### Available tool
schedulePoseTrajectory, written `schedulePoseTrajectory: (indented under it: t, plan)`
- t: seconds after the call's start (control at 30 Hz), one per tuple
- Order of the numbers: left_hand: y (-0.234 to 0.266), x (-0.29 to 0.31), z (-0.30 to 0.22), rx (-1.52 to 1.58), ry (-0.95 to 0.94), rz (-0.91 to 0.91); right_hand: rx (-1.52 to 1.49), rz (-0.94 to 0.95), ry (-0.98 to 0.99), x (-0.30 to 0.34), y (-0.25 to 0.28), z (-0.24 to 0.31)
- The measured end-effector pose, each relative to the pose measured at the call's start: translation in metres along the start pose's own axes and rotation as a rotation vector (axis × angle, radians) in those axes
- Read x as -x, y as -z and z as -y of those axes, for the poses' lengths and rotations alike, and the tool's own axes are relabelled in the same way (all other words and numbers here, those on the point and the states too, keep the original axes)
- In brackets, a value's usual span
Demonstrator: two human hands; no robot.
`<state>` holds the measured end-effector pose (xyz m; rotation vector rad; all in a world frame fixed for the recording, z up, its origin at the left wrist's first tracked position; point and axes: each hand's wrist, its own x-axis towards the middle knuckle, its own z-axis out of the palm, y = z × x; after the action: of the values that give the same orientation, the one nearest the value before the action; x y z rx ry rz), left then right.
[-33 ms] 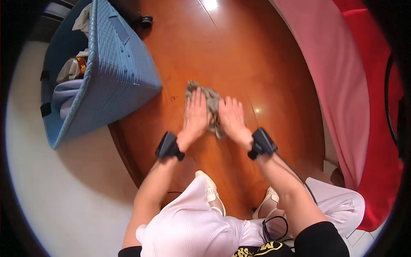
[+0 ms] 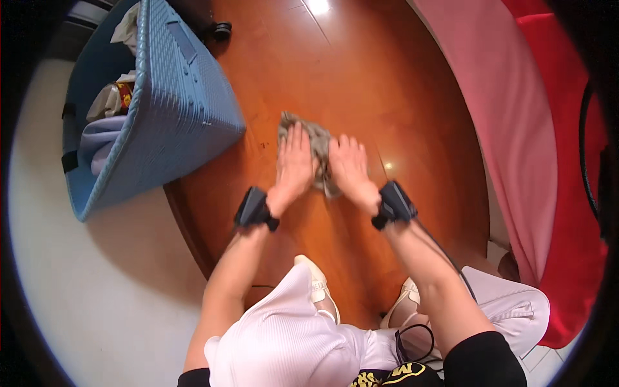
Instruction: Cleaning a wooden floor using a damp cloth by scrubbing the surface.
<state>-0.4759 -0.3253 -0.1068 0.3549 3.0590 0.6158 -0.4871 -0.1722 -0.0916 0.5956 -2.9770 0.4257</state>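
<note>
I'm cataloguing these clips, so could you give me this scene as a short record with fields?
Left hand: left hand flat, fingers extended, on the cloth
Right hand: right hand flat, fingers extended, at the cloth's right edge
Cloth: crumpled, grey-brown cloth on the floor
Floor: glossy reddish-brown floor
Left side: blue basket with a woven texture, holding lavender fabric and other items
Right side: pink fabric beside red fabric
Wrists: a black band on each
</note>
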Motion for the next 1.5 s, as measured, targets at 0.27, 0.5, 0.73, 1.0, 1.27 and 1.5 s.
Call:
schedulePoseTrajectory:
  t: [0.27,0.5,0.73,1.0,1.27,1.5]
  plan:
    - [0.002,0.01,0.002,0.03,0.066,-0.106,-0.027,-0.149,0.089,0.003,-0.009,0.005]
    - [0.016,0.11,-0.032,0.133,0.11,0.033,-0.131,-0.033,0.15,0.078,0.007,0.023]
    - [0.03,0.002,0.029,0.015,0.104,-0.102,-0.046,-0.09,0.1,-0.045,-0.01,0.027]
    - [0.026,0.105,-0.018,0.048,0.17,0.014,-0.126,-0.044,0.133,0.069,0.005,0.038]
    - [0.043,0.047,-0.004,0.123,0.119,0.044,-0.133,-0.042,0.029,0.018,0.008,0.03]
    - [0.047,0.059,-0.025,0.073,0.078,0.128,-0.115,-0.051,-0.077,0.047,0.027,0.034]
